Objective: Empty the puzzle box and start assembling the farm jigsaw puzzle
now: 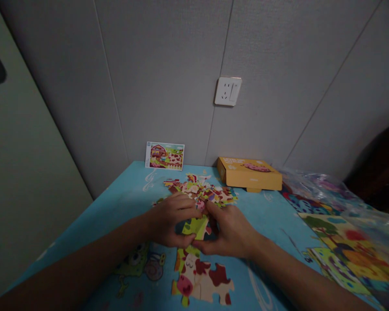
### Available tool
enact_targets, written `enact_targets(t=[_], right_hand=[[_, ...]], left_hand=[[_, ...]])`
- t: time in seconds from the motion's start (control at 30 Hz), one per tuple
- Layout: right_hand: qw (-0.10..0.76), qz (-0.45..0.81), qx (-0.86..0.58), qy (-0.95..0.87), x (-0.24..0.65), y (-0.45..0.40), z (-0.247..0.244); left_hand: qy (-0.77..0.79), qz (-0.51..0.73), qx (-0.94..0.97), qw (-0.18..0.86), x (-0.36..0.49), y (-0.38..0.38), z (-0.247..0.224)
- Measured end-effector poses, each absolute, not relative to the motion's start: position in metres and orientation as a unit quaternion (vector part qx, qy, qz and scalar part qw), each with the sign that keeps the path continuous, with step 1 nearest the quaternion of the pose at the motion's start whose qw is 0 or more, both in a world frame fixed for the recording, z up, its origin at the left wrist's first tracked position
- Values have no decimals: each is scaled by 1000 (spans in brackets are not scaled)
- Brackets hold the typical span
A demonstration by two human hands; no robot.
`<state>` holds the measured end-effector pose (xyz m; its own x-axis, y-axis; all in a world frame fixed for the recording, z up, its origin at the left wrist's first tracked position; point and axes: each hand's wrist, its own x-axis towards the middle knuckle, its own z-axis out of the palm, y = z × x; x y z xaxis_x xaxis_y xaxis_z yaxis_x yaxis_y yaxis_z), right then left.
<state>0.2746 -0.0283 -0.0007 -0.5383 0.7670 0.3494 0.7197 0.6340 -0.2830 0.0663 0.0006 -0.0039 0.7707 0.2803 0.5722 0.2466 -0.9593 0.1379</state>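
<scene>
My left hand (175, 219) and my right hand (230, 229) meet over the table, fingers curled around green jigsaw puzzle pieces (197, 226). Both thumbs press at the lower edge of these pieces, and the fingertips reach over the far side. How many pieces are held, and whether they are joined, I cannot tell. Just below the hands lies a joined cow section (199, 278), brown and cream with a pink snout. Beyond my fingers spreads a heap of loose puzzle pieces (194, 186), its near part hidden by my hands.
A picture card (164, 156) of a farm leans against the wall at the back. Right of it stands a yellow box (251, 172). Colourful printed sheets (353, 242) and clear plastic wrap (324, 185) lie at the right. The blue cloth (116, 203) has cartoon prints.
</scene>
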Motion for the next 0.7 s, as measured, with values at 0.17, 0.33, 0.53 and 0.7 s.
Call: enact_targets(t=[0.17,0.33,0.53,0.7], right_hand=[[227,47,-424,-875,276,-27,-2],[209,54,-432,-876,276,-23,0],[218,47,-431,-874,281,-21,4],[231,63,-410,-880,286,-16,4]], left_hand=[[139,303,943,16,64,4,-8],[153,275,949,25,60,11,-13],[185,263,946,47,56,14,-12],[196,260,944,60,54,17,-14]])
